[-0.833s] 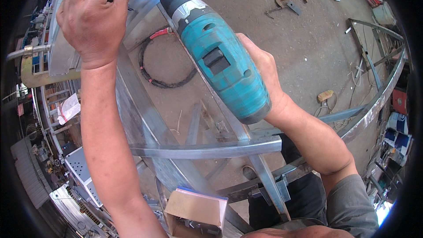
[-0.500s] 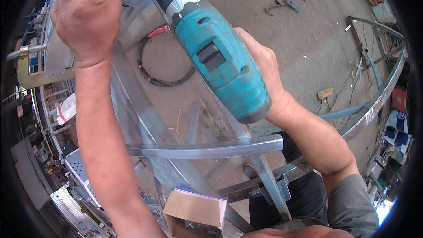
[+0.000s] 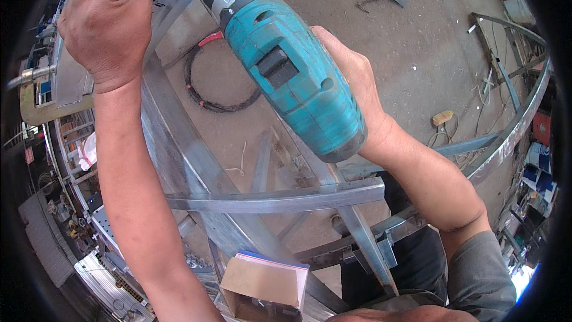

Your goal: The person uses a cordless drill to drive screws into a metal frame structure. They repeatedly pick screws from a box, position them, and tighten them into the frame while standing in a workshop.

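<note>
Right hand (image 3: pixel 351 77) holds teal drill (image 3: pixel 286 65); left hand (image 3: pixel 107 24) grips metal frame (image 3: pixel 173 143).

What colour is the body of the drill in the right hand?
Teal-blue, with a black chuck and grey collar; the cordless drill in the right hand shows clearly in the head view.

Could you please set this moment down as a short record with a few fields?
Place: workshop, dirt floor seen from above
Right hand: grips a teal cordless drill, nose pointing up and away
Left hand: closed on a dark part at the top edge, not identifiable
Under the arms: grey metal frame
Lower edge: open cardboard box
On floor: black cable coil
</note>
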A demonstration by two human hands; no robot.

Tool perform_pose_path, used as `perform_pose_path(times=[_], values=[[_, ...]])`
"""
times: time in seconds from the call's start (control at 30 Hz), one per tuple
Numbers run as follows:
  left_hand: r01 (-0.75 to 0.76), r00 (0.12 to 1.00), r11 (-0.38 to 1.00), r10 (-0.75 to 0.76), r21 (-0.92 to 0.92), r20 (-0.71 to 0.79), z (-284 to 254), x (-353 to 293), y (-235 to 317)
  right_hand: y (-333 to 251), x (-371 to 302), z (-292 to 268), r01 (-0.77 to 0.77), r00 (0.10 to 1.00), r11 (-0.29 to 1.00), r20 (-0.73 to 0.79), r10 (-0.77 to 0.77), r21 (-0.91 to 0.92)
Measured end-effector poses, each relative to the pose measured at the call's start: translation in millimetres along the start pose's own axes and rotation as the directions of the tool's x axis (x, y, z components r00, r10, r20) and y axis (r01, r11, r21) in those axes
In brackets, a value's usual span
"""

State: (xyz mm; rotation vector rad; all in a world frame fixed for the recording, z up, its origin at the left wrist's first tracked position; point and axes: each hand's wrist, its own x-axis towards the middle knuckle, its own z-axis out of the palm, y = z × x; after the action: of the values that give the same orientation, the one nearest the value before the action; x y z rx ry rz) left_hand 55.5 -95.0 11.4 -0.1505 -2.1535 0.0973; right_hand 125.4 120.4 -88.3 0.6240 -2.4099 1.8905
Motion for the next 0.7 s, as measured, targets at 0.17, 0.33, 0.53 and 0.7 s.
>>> perform_pose_path(times=[0.17,0.33,0.53,0.7], values=[[-0.198,0.98,0.963,0.199,0.184,0.015,-3,7,-5,-2,1,-1,0.001,1.0,1.0,0.009,-0.001,0.017],[-0.21,0.977,0.977,0.209,-0.03,-0.033,-1,6,-14,-4,4,0,0.005,1.0,0.999,0.003,-0.005,-0.032],[-0.404,0.912,0.914,0.401,0.03,0.087,-4,20,-44,-7,2,-1,-0.015,1.0,0.998,0.008,0.015,-0.06],[-0.235,0.972,0.968,0.234,0.084,0.021,3,2,-30,-7,2,-1,-0.01,1.0,0.998,-0.002,0.01,-0.063]])
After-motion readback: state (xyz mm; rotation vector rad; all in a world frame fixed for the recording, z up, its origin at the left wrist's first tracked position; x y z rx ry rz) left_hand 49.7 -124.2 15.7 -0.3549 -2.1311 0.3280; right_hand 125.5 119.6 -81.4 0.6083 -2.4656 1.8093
